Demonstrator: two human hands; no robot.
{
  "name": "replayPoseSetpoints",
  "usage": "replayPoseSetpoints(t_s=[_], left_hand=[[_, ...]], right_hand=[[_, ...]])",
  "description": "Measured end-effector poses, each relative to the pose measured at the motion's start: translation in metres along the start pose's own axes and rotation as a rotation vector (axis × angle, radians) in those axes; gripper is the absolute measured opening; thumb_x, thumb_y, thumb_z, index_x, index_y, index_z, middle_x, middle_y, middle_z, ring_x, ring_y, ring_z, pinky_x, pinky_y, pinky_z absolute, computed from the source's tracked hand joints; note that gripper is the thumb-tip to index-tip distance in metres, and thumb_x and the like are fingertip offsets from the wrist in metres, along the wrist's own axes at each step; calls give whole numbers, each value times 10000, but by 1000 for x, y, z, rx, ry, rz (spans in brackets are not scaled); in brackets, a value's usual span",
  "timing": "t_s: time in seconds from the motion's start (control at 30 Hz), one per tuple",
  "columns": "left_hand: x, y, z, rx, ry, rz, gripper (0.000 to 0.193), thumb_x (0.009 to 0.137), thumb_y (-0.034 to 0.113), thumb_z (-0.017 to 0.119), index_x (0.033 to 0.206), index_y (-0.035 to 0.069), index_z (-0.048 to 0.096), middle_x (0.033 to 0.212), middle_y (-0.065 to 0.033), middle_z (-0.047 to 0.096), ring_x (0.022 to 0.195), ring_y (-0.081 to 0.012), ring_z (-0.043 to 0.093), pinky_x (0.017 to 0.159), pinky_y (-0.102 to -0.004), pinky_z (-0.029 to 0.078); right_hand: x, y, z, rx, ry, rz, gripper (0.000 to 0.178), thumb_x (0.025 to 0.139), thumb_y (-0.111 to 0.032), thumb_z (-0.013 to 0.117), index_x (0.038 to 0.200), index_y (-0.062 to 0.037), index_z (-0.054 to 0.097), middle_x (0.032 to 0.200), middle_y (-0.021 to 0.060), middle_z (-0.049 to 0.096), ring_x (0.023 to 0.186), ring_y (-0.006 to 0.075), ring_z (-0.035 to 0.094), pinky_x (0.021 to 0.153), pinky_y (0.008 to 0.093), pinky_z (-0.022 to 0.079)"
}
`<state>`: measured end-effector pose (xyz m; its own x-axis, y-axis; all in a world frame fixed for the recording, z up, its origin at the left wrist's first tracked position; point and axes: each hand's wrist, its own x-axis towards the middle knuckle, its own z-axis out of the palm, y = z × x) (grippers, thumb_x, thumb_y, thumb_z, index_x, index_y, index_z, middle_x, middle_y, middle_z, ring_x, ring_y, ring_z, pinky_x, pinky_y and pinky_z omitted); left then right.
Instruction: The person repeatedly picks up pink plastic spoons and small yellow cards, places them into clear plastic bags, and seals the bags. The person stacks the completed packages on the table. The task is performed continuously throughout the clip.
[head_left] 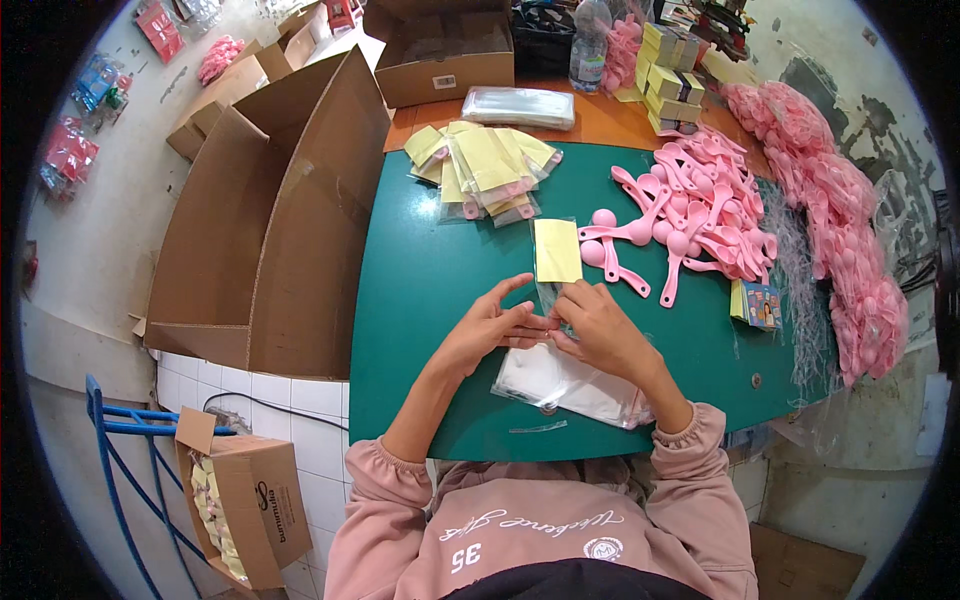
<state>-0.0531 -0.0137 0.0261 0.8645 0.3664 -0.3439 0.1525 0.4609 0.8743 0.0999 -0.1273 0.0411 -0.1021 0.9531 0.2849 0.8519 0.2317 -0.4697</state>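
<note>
A clear plastic bag with a yellow card (558, 250) in it lies flat on the green table, its lower end running in under my fingers. My right hand (602, 325) pinches that lower end. From the other side my left hand (488, 328) meets it, index finger stretched, the other fingertips and thumb closed at the plastic. Whatever is between the fingertips is mostly hidden. Beneath my hands rests a stack of clear plastic bags (575, 385). Just beyond and to the right lies a heap of pink measuring spoons (705, 215).
Filled bags with yellow cards (490, 165) are piled at the far left of the table, before a wrapped bag pack (518, 107). Card stacks (672, 85) and a bottle (590, 45) stand behind. Bagged pink spoons (840, 220) line the right edge. A large open carton (290, 230) stands left.
</note>
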Motion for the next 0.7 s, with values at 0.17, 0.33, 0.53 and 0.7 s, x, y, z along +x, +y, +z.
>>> replayPoseSetpoints(t_s=[0.17,0.33,0.53,0.7], left_hand=[[4,-1,5,101,76,7,462,876,182,524,1287,82,338,855,-83,625,750,-113,601,619,-227,488],[10,-6,4,245,97,121,368,840,103,556,1179,70,417,768,-25,601,667,-69,551,566,-196,439],[8,-2,-6,135,30,116,254,855,136,546,1091,59,494,807,-19,604,725,-72,550,593,-190,434],[10,0,2,140,-22,125,181,872,152,523,1020,55,559,840,-18,608,769,-73,558,615,-184,440]], right_hand=[[2,-10,6,-207,98,-111,166,662,-112,629,757,-48,510,784,77,463,796,223,480,694,345,365],[0,-9,5,-5,79,-118,163,684,-93,619,777,-35,499,775,85,452,772,232,471,686,341,369],[-17,46,-73,558,-139,62,142,788,-115,580,795,-28,468,782,31,431,744,141,433,676,274,380],[-86,200,-175,-1047,114,683,220,780,-53,484,988,3,526,873,152,563,815,272,565,728,339,440]])
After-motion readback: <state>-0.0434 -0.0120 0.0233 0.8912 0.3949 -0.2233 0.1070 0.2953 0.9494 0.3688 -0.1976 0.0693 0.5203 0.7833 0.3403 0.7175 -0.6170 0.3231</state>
